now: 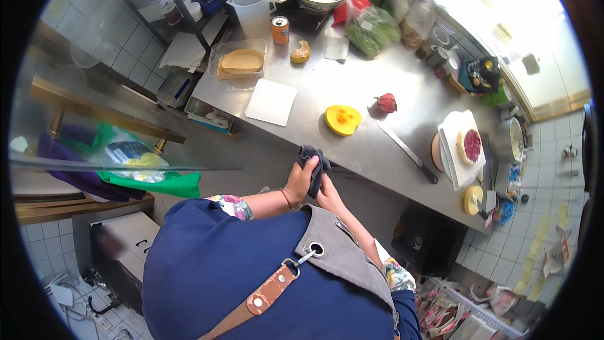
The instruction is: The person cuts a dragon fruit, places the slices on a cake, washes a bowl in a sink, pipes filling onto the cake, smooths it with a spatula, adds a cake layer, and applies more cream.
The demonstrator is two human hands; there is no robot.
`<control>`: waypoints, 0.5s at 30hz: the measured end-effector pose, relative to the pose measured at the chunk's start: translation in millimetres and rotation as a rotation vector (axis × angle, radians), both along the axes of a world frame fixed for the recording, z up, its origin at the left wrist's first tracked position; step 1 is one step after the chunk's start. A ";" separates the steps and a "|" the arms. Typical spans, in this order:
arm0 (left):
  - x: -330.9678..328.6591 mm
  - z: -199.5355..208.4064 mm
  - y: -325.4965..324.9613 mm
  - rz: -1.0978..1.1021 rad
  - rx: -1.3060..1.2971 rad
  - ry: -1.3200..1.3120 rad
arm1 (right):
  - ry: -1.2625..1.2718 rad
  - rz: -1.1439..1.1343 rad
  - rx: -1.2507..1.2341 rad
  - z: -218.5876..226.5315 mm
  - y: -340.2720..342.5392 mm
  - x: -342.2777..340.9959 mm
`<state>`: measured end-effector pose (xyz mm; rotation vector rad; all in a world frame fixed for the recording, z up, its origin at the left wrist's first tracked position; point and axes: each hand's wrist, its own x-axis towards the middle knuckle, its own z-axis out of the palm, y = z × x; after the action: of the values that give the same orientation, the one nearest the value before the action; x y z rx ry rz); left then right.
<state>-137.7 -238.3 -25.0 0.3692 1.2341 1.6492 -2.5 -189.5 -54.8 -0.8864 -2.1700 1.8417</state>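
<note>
A dark grey cloth (314, 170) is bunched between my two hands in front of the counter's near edge. My left hand (298, 181) is closed round it from the left. From the right, my right hand (328, 195) grips its lower part, with some fingers hidden. Beyond them on the steel counter (302, 132) lies a yellow cut fruit (343, 120) with orange bits at its centre. To its right is a red dragon fruit (386, 103). A long knife (408, 151) with a black handle rests near the counter's front edge.
On the left stand a white board (271, 102), a clear tray with a tan sponge-like piece (242, 61), a pitcher (251, 12) and an orange can (280, 30). A red-topped cake (470, 145) sits on white boards at right. A black bin (428, 239) is below.
</note>
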 end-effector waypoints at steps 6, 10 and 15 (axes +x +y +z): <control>-73.6 -22.5 72.3 0.107 -0.036 -0.136 | 0.057 -0.177 -0.568 4.2 55.0 -57.7; -121.2 -13.0 131.7 -0.097 -0.295 0.149 | 0.020 -0.130 -0.193 18.0 92.9 -89.5; -161.0 -68.1 128.1 -0.192 -0.472 1.110 | -0.078 -0.075 -0.154 4.9 95.3 -54.3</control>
<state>-298.7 -110.2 -93.0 1.1377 2.2351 0.8790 -56.8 -94.2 -49.9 -1.0720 -2.0296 1.9902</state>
